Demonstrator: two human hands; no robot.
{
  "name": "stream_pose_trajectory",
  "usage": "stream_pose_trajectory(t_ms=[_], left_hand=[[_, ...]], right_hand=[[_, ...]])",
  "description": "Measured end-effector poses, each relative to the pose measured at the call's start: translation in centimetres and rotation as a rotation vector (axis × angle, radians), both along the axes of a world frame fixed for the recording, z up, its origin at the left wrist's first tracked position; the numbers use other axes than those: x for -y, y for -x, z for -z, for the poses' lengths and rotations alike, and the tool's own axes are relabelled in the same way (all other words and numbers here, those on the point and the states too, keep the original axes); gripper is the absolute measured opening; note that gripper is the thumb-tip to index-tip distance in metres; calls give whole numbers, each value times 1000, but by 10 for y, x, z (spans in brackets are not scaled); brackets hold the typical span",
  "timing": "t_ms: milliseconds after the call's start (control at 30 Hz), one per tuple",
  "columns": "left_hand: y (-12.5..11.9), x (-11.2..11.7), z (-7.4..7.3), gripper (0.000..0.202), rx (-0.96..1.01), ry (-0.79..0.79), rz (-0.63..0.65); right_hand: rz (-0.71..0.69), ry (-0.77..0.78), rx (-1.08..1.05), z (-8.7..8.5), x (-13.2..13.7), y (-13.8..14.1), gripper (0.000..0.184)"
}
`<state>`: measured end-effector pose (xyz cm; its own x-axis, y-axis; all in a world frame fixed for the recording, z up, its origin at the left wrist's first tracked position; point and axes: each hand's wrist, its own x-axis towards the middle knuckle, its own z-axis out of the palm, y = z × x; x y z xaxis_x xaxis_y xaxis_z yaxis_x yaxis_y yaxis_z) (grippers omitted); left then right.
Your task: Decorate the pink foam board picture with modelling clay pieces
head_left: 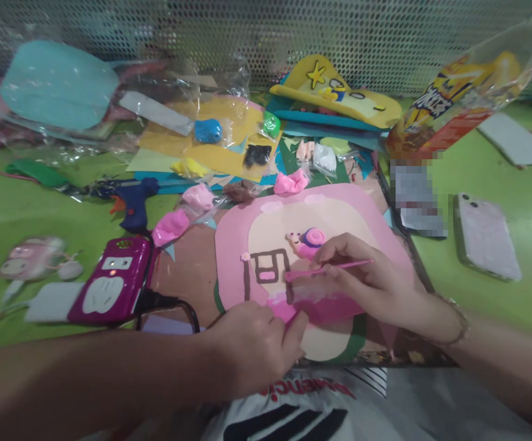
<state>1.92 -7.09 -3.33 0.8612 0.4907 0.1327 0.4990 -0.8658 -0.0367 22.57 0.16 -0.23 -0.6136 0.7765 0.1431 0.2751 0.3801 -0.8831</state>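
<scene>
My right hand [362, 275] is pinching a thin pink modelling tool [349, 266] between thumb and fingers. Its broader end lies over a brown clay post on the pink and cream paper craft [233, 220]. A clay snail [309, 240] with a pink and blue shell sits just above that hand. Brown clay strips [247, 278] outline a small frame shape to the left, with a tiny flower on top. Along the lower part spreads bright pink clay [325, 309]. My left hand [252, 343] rests on the lower left of the craft, fingers curled; whatever they hold is hidden.
Bagged clay lumps [199, 197] lie behind the craft. At left are a glue gun [135, 202] and a magenta power strip [110, 282] with cables. A snack bag [459, 98] and a phone [486, 236] are at right; a yellow paper hat shape [334, 92] is at back.
</scene>
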Motion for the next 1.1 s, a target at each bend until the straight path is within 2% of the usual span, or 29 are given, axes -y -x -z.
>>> stream_pose_trajectory(t_ms=[600,900,1100], left_hand=[[1,0,-1,42,-23,-3,8],[1,0,0,42,-21,-24,15],[1,1,2,42,-10,-20,18]], right_hand=[[9,146,-34,3,-3,5,6],[59,188,-70,3,-2,7,5],[103,130,-157,4,-2,0,5]])
